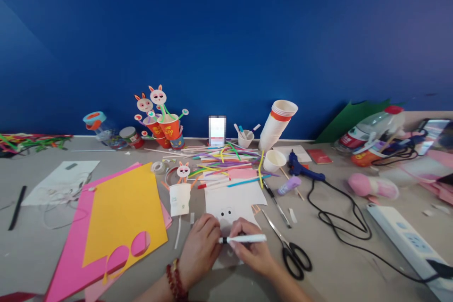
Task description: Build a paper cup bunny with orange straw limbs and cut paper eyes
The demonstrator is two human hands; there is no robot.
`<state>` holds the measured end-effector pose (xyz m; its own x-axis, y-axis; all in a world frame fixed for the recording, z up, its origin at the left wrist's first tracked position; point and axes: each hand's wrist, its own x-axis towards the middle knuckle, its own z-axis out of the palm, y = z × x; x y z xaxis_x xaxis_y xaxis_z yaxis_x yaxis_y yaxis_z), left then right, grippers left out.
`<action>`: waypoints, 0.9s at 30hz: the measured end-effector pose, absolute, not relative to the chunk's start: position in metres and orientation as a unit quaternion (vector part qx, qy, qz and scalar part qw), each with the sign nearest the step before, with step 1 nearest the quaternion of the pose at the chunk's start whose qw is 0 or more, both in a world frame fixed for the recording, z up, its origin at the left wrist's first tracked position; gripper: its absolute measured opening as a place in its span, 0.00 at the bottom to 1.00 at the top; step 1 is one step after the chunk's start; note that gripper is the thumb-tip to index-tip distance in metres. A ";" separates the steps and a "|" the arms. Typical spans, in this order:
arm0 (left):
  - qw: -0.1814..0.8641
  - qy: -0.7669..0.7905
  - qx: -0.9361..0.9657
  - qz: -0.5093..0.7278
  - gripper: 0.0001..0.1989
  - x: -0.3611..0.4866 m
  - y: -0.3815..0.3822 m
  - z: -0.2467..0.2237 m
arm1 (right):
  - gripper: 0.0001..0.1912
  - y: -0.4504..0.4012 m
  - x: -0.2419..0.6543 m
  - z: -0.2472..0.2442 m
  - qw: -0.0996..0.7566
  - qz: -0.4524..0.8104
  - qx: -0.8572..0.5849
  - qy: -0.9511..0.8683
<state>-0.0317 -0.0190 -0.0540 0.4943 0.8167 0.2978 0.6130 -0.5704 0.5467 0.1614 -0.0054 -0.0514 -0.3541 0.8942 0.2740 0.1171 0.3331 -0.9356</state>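
Observation:
White paper point(231, 197) lies on the table in front of me, with small dark eye shapes point(225, 213) drawn or placed on it. My right hand point(251, 250) grips a white marker point(253, 239) that points left, its black end near my left fingers. With its fingers curled together, my left hand point(201, 243) rests at the paper's left edge; what is between the fingers is hidden. A white cup point(180, 199) with a rabbit face point(183, 170) stands to the left, beyond my left hand. Black-handled scissors point(290, 250) lie to the right of my right hand.
Yellow point(127, 212) and pink sheets point(67, 255) lie left. Colored pipe cleaners point(226, 155) spread behind the paper. Stacked cups point(278, 125), a blue glue gun point(304, 170) with its black cord, and a white power strip point(406, 240) are on the right. Red cups point(169, 127) stand at the back left.

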 end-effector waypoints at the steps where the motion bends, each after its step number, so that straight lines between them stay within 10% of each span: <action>1: 0.186 0.421 0.846 0.268 0.07 -0.032 -0.019 -0.054 | 0.06 -0.006 0.161 -0.052 0.432 0.438 -0.363 -0.700; 10: 0.137 0.387 0.888 0.205 0.04 -0.036 -0.026 -0.064 | 0.12 -0.008 0.171 -0.026 0.364 0.457 -0.348 -0.733; 27: 0.072 0.252 0.912 0.314 0.32 -0.041 -0.007 0.000 | 0.30 -0.019 0.210 0.000 0.230 0.733 -0.215 -0.602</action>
<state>-0.0406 -0.0075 0.0003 0.6750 0.5059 0.5370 0.4154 -0.8622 0.2900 0.2105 -0.0188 -0.0001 -0.8018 0.5964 -0.0371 -0.0795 -0.1680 -0.9826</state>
